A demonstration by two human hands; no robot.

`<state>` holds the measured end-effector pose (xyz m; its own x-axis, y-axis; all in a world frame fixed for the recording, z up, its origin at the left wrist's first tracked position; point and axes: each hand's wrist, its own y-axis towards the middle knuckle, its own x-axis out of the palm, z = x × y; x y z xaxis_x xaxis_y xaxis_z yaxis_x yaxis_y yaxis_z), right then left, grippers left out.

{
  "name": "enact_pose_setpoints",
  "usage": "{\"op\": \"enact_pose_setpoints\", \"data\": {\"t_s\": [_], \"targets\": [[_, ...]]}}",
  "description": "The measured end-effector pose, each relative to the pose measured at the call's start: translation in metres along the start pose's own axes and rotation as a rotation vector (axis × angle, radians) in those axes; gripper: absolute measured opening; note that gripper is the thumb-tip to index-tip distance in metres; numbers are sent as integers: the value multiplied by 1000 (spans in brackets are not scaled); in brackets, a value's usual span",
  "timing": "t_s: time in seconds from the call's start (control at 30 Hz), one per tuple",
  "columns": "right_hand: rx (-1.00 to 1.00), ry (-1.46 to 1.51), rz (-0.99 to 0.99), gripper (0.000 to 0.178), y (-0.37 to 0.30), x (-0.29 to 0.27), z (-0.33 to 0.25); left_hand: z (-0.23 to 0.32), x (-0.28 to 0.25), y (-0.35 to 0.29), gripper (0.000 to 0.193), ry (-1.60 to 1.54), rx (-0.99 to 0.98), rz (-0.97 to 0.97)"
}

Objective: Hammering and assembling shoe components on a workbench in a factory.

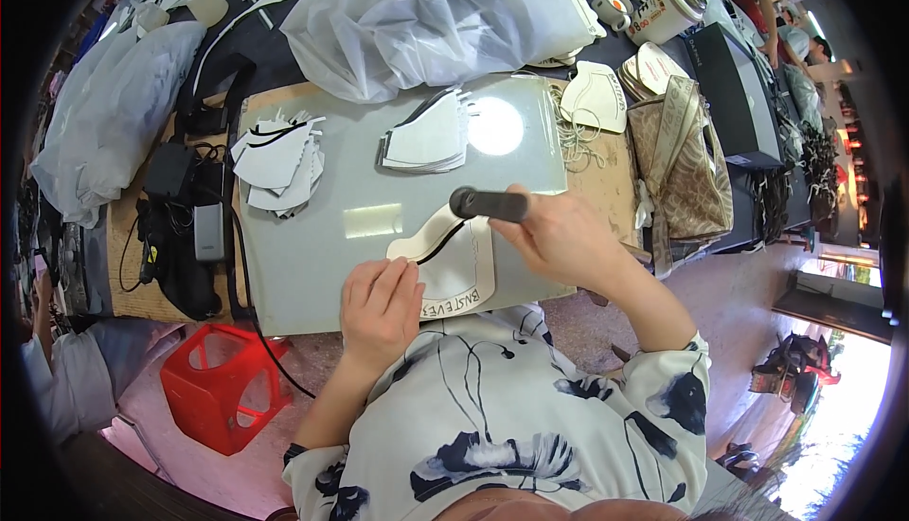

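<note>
Head view: the right hand [568, 237] has its fingers wrapped around the handle of a dark tool [492, 205], whose round head overlaps the far end of a cream piece [464, 275]; whether they touch I cannot tell. That piece lies on the grey board [530, 256] near its front edge, a black strip [439, 247] curving across it. Left-hand fingers [377, 280], held close together, rest their tips at the strip's lower end; whether the thumb pinches is unclear.
</note>
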<state>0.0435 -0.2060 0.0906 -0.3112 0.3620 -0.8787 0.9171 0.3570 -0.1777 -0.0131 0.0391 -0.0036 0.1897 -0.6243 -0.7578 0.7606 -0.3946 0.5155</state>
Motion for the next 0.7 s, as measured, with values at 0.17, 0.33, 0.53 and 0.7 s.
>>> {"op": "enact_pose_setpoints", "data": {"t_s": [0.17, 0.33, 0.53, 0.7], "targets": [[-26, -152, -39, 36, -1, 9, 10, 0, 2, -1, 28, -4, -5, 23], [12, -71, -21, 37, -3, 14, 6, 1, 5, 1, 27, 1, -3, 33], [-87, -119, -45, 32, -1, 10, -4, 2, 2, 1, 26, 23, -10, 49], [-131, -93, -189, 35, -6, 24, -13, 1, 3, -1, 27, 25, 2, 74]]}}
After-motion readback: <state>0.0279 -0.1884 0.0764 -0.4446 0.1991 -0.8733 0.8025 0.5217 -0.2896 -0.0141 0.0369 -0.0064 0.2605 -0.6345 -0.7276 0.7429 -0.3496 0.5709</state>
